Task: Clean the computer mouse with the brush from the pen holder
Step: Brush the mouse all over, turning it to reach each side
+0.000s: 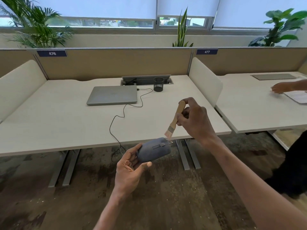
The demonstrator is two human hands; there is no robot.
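Note:
My left hand (131,168) holds a grey computer mouse (154,149) in the air just past the desk's front edge, top side up, wheel end to the right. Its black cable (116,120) runs back over the desk to the laptop. My right hand (194,120) grips a small brush (174,120) by its wooden handle, bristles pointing down. The pale bristles hang just above the wheel end of the mouse; whether they touch it is unclear. The black mesh pen holder (158,84) stands upright at the back of the desk, with nothing showing above its rim.
A closed silver laptop (113,94) lies on the white desk (58,117), in front of an open cable tray (146,79). White side screens flank the desk. At the neighbouring desk on the right, another person's hand (282,87) rests by a paper sheet (297,97).

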